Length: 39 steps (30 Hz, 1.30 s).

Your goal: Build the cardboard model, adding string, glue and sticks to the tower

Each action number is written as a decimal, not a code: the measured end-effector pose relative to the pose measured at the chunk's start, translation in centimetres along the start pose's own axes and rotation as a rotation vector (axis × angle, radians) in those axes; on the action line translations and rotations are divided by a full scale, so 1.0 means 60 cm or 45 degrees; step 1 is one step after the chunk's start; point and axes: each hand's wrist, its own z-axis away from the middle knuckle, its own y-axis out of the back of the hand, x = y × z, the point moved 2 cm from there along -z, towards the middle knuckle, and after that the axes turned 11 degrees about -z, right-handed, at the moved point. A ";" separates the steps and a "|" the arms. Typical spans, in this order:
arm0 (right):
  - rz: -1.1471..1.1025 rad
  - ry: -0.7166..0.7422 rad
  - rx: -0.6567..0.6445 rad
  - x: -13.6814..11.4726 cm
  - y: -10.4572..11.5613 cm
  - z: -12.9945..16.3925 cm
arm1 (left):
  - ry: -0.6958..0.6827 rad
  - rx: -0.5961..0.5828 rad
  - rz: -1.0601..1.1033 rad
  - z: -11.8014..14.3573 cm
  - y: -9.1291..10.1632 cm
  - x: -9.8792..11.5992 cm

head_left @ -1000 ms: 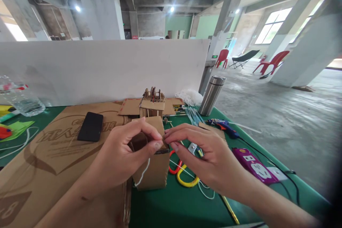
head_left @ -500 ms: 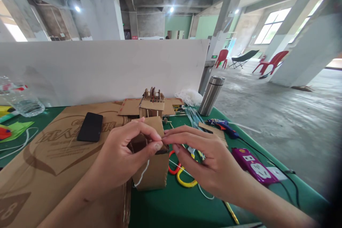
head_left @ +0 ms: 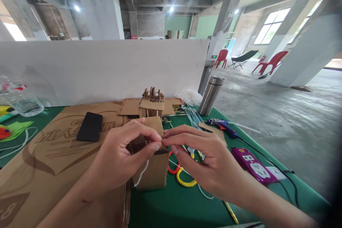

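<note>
My left hand is closed in a pinch, thumb and index fingertip together above the cardboard box. My right hand reaches in from the other side, its fingertips bunched and meeting those of the left. Whatever lies between the fingertips is too small to make out. White string hangs below my left hand along the front of the box. Part of the box's top and its opening are covered by my hands. Beneath my right hand lie scissors with red and yellow handles.
Behind the box stands a cardboard model with discs. A phone lies on a large cardboard sheet. On the right are a steel flask, a glue gun with a cable and a purple power strip. A white panel borders the table.
Both hands keep almost the same place and pinch. Only slight shifts of the right fingers and of the camera show.
</note>
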 end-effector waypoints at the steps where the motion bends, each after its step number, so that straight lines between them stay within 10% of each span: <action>1: -0.001 0.000 -0.001 0.000 0.000 0.000 | -0.002 0.003 -0.005 0.000 0.000 0.001; 39: 0.040 0.021 -0.002 0.003 -0.002 0.001 | 0.078 -0.020 0.121 0.000 -0.004 0.003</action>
